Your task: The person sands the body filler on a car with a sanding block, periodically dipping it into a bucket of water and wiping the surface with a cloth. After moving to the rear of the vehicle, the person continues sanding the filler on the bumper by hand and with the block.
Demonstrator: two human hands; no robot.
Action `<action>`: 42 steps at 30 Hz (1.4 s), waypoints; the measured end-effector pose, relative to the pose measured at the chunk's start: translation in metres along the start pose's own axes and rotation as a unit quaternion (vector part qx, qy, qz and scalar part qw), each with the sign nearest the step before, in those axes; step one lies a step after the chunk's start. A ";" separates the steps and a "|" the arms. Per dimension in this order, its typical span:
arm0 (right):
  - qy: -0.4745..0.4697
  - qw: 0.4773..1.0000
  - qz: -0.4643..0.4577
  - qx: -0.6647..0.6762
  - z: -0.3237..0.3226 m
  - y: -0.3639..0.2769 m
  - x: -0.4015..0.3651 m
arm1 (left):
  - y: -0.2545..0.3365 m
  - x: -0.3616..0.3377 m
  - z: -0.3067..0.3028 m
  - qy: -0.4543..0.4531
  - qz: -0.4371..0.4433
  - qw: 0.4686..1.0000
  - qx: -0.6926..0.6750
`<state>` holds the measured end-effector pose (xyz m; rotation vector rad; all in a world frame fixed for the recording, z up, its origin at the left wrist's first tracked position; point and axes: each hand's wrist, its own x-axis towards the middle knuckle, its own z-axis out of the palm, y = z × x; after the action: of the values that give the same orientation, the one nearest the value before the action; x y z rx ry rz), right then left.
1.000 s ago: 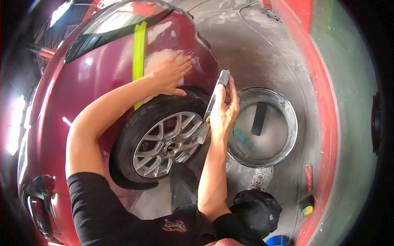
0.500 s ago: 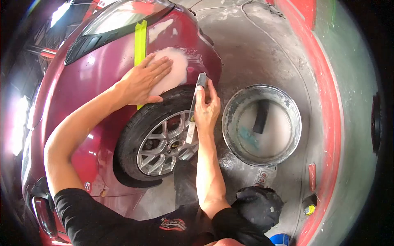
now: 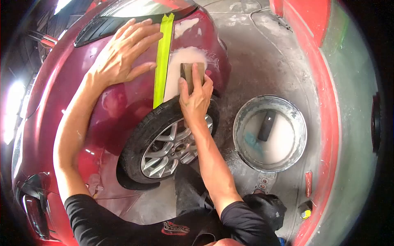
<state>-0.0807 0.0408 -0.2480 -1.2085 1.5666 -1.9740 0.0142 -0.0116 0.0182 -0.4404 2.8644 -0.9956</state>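
Note:
A dark-edged sanding block [image 3: 187,74] lies against the pale filler patch [image 3: 174,78] on the dark red car fender [image 3: 135,98]. My right hand [image 3: 196,100] grips it, forefinger stretched along its top and thumb at its side. Yellow-green masking tape [image 3: 163,61] runs down the panel along the left edge of the patch. Left of that strip, my left hand [image 3: 123,55] hovers over the paintwork with fingers and thumb spread, holding nothing. Just below the patch is the wheel's black tyre [image 3: 133,143].
On the floor to the right stands a round bucket [image 3: 239,123] of cloudy water, with a dark block [image 3: 267,126] in it. A hose [image 3: 262,35] trails across the floor. A red-edged wall [image 3: 324,102] borders the right side, with a red tool [image 3: 308,183] near its base.
My left hand has come off the filler and moved left past the tape. My right hand has swung the sanding block from in front of the wheel up onto the filler. The view has shifted slightly.

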 end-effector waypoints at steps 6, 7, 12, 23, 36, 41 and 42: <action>-0.033 0.998 -0.052 -0.026 -0.005 -0.018 -0.023 | -0.004 0.001 0.010 -0.039 -0.035 0.999 -0.013; -0.030 0.998 -0.056 -0.023 -0.002 -0.019 -0.010 | -0.004 0.002 0.010 -0.038 -0.037 0.998 -0.015; 0.013 0.997 -0.049 -0.051 0.011 -0.030 0.045 | -0.004 0.004 0.010 0.003 -0.032 0.999 0.001; 0.018 0.993 -0.091 -0.076 0.014 -0.032 0.040 | -0.007 -0.003 0.019 0.048 -0.030 0.998 -0.015; 0.007 0.995 -0.082 -0.054 0.003 -0.036 -0.002 | -0.006 0.002 0.016 0.030 -0.056 0.998 -0.013; -0.007 0.997 -0.048 -0.068 0.005 -0.045 0.007 | -0.008 0.002 0.017 0.036 -0.035 0.999 -0.008; -0.007 0.996 -0.055 -0.074 0.003 -0.046 0.029 | -0.007 0.002 0.016 0.023 -0.047 0.998 -0.018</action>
<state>-0.0849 0.0334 -0.1942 -1.3911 1.6987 -1.9392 0.0167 -0.0271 0.0105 -0.5663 2.9312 -0.9820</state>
